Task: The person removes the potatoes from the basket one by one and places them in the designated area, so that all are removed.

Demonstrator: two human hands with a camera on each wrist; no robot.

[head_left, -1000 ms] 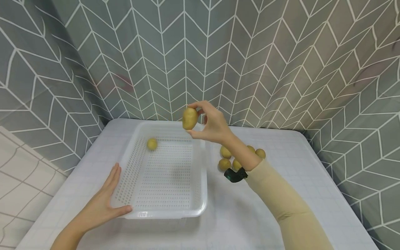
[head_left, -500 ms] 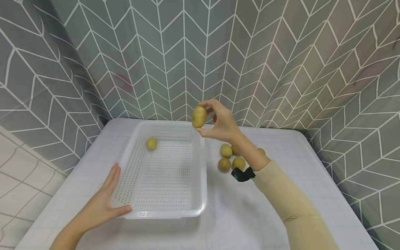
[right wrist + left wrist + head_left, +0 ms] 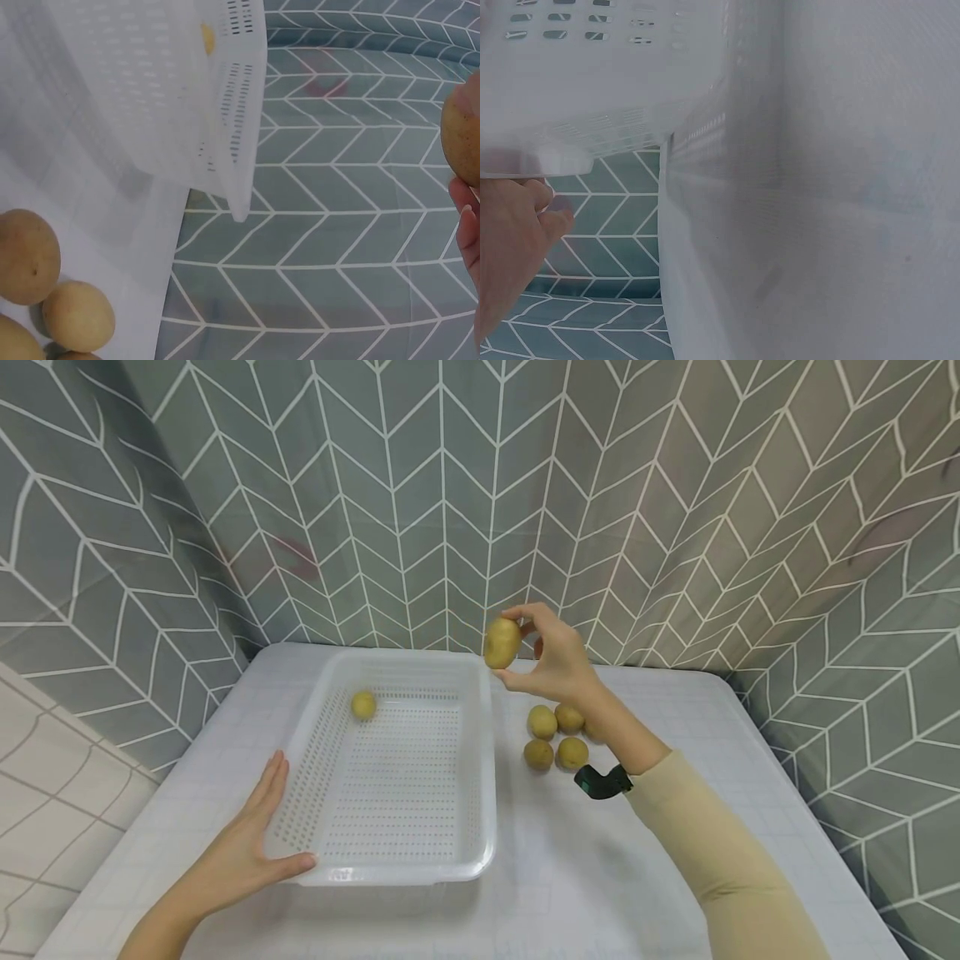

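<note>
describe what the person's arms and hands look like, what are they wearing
The right hand is bare. That arm wears a long, close-fitting beige sleeve ending at the wrist, where a small dark green device is strapped. The left hand and its forearm are bare, with no sleeve, glove or ring visible. No cables show.

**Held potato and perforated basket: current state**

I see one oval, yellow-brown potato point(image 3: 502, 642) raised in the air, upright on its long axis, pinched between fingertips above the far right corner of the white perforated plastic basket point(image 3: 486, 777). The potato's skin is smooth with faint specks. I read the basket as rectangular, shallow and level on the table, with a slotted floor and walls. One small round yellow potato point(image 3: 363, 704) lies inside it, near the far left corner.
</note>
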